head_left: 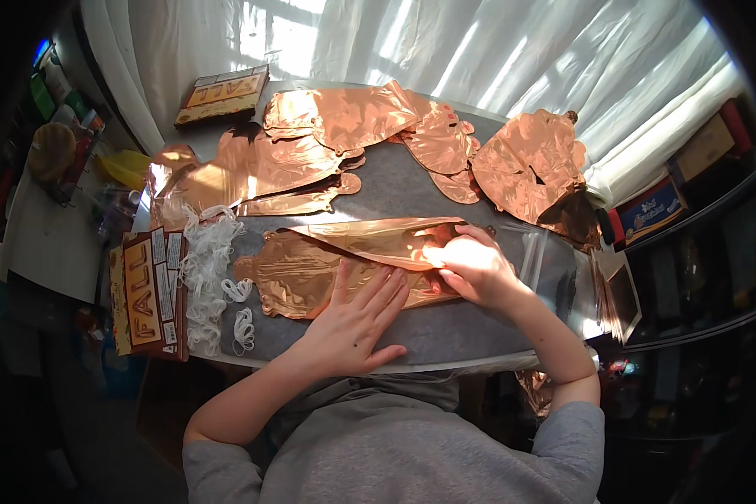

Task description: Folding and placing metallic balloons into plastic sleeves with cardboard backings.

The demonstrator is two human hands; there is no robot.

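Note:
A flat, uninflated copper foil balloon (298, 273) lies crosswise on the grey table (403, 181) in front of me. Its far edge is folded over toward me along the upper side. My left hand (353, 323) rests on the near part of the foil with its fingers spread, pressing it to the table. At the balloon's right end, the fingers of my right hand (479, 269) are closed on the folded foil edge. Left of the balloon lie two small coils of white string (243, 330) and a heap of loose white string (207, 286).
More flat copper foil balloons (286, 164) lie across the back, with another pile (529, 160) at the right. Printed packages (147, 294) stack at the left edge; another package (224, 97) sits at the back left. Clear plastic sleeves (533, 260) lie right. A white curtain (428, 50) hangs behind.

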